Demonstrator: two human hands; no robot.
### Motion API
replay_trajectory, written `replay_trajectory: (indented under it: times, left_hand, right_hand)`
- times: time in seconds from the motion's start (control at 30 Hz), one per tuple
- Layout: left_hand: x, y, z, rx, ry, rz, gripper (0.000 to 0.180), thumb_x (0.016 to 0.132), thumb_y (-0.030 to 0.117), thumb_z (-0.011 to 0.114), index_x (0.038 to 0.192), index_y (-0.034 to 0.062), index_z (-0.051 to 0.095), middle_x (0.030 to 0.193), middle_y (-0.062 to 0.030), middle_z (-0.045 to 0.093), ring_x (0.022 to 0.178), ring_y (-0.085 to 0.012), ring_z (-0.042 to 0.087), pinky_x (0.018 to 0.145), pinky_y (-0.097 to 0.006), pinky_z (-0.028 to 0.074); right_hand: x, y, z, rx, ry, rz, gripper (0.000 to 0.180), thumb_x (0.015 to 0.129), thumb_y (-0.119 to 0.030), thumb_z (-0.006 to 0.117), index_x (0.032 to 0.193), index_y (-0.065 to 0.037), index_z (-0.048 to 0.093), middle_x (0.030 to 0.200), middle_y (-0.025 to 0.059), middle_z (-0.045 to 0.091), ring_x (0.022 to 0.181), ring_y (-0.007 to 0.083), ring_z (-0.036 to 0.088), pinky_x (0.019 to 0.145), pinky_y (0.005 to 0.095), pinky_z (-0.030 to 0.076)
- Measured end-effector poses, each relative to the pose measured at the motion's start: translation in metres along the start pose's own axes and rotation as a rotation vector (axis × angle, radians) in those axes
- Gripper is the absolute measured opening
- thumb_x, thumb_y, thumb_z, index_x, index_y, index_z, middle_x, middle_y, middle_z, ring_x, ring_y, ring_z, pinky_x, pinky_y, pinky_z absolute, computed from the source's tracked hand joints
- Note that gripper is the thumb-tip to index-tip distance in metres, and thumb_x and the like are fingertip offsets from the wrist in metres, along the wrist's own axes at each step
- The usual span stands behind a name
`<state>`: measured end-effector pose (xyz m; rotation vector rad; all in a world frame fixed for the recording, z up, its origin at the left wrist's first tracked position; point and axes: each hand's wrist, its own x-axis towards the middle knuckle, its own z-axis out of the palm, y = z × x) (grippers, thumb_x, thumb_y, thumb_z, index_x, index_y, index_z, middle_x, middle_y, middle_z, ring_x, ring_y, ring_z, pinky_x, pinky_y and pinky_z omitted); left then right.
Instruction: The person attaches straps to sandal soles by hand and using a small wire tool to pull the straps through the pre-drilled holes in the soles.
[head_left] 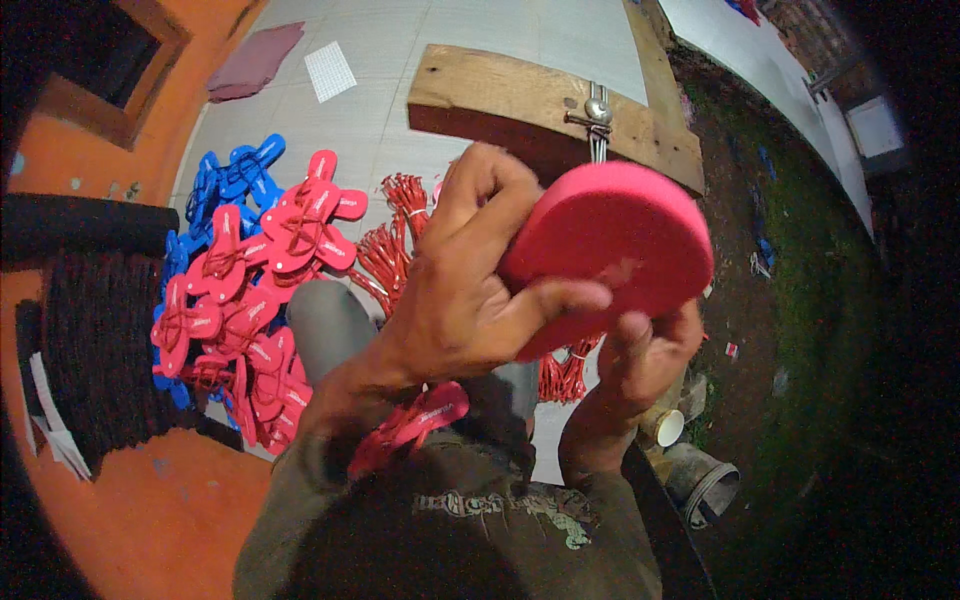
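Close to me, both hands grip a pink foam sandal sole (625, 240), its rounded end tilted up. My left hand (455, 275) is wrapped round its left side, the thumb pressed on the flat face. At its lower right edge, my right hand (650, 360) pinches it, the thumb against the face and the fingers partly hidden behind. Just beyond the sole stands a wooden beam (500, 90) with a metal fitting (597, 112) on it, whose prongs run down behind the sole. A pink flip-flop (425, 415) rests on my lap.
To my left lies a heap of pink flip-flops (250, 315), with blue flip-flops (245, 175) behind. Bundles of red straps (385, 255) lie by my knee. A dark stack of sheets (100, 350) stands at far left. Containers (710, 490) sit at lower right.
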<state>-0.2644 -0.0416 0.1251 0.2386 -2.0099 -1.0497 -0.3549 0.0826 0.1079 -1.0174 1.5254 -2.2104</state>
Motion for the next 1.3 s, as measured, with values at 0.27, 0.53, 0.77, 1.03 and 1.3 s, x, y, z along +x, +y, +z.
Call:
replay_trajectory:
  times: [0.27, 0.53, 0.77, 1.03, 1.3]
  left_hand:
    - [-0.021, 0.009, 0.001, -0.258, 0.123, -0.228, 0.039, 0.069, 0.032, 0.070, 0.087, 0.0007, 0.054, 0.074, -0.0123, 0.055, 0.067, -0.0270, 0.055, 0.061, -0.035, 0.043]
    - [-0.035, 0.001, -0.001, -0.209, 0.107, -0.081, 0.028, 0.074, 0.024, 0.065, 0.089, 0.0031, 0.055, 0.086, -0.0118, 0.057, 0.078, -0.0279, 0.055, 0.069, -0.034, 0.043]
    - [-0.031, -0.019, 0.000, -0.168, 0.001, 0.320, 0.022, 0.071, 0.014, 0.062, 0.088, 0.0019, 0.056, 0.087, -0.0114, 0.057, 0.079, -0.0278, 0.055, 0.068, -0.035, 0.044]
    - [-0.026, -0.015, -0.009, -0.114, -0.155, 0.488, 0.016, 0.064, 0.008, 0.062, 0.080, 0.0059, 0.060, 0.084, -0.0048, 0.057, 0.077, -0.0191, 0.053, 0.069, -0.036, 0.047]
    - [-0.013, -0.023, -0.013, -0.172, -0.181, 0.467, 0.018, 0.065, 0.013, 0.067, 0.081, 0.0065, 0.061, 0.085, -0.0055, 0.058, 0.077, -0.0208, 0.053, 0.071, -0.038, 0.048]
  right_hand:
    - [0.006, 0.002, 0.001, -0.100, -0.186, -0.022, 0.032, 0.077, -0.010, 0.062, 0.105, 0.004, 0.051, 0.094, 0.0094, 0.057, 0.081, 0.0150, 0.056, 0.073, 0.0257, 0.045]
    - [0.001, 0.013, 0.002, -0.213, -0.198, -0.062, 0.031, 0.076, -0.009, 0.063, 0.102, 0.001, 0.051, 0.086, 0.0081, 0.055, 0.080, 0.0184, 0.056, 0.074, 0.0254, 0.045]
    - [0.023, 0.002, -0.016, -0.435, -0.452, -0.339, 0.023, 0.067, -0.011, 0.065, 0.087, 0.000, 0.058, 0.087, 0.0118, 0.056, 0.080, 0.0228, 0.056, 0.072, 0.0303, 0.045]
    - [0.009, 0.008, -0.017, -0.307, -0.444, -0.407, 0.015, 0.070, -0.013, 0.061, 0.084, -0.007, 0.060, 0.086, 0.0088, 0.061, 0.084, 0.0232, 0.059, 0.080, 0.0415, 0.048]
    - [0.016, 0.016, -0.011, -0.283, -0.400, -0.469, 0.015, 0.073, -0.012, 0.060, 0.087, -0.010, 0.059, 0.096, 0.0080, 0.058, 0.094, 0.0239, 0.055, 0.084, 0.0408, 0.045]
